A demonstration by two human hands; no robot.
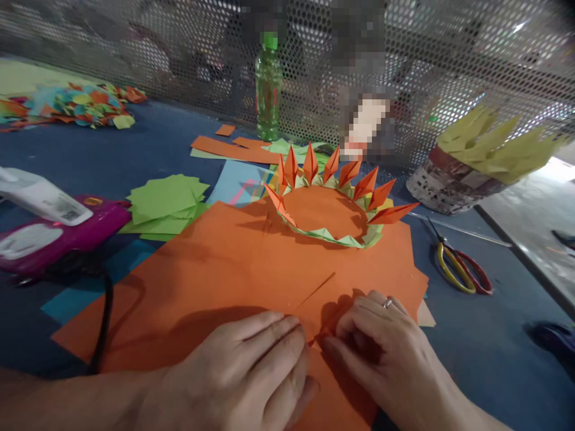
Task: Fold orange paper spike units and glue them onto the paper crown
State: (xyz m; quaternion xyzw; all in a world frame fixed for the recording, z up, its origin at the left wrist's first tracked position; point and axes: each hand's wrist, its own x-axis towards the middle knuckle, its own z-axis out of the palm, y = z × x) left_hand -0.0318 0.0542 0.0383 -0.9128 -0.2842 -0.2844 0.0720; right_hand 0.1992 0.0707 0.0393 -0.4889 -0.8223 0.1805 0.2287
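A large stack of orange paper sheets [215, 269] lies in front of me on the blue table. My left hand [247, 365] rests flat on the top sheet, fingers stretched out together and pressing it down. My right hand [381, 347], a ring on one finger, has its fingers curled in a pinch on the folded edge of the orange paper, right beside the left fingertips. A crease line runs up from between the hands. Behind the sheets stands a ring of folded orange and green paper points [332, 203].
A pink and white glue gun [49, 221] with a black cord lies at the left, near green paper squares [166, 203]. Scissors [460, 269] lie at the right. A green bottle [268, 90], a basket of yellow paper [471, 167] and coloured scraps [76, 105] stand by a mesh screen.
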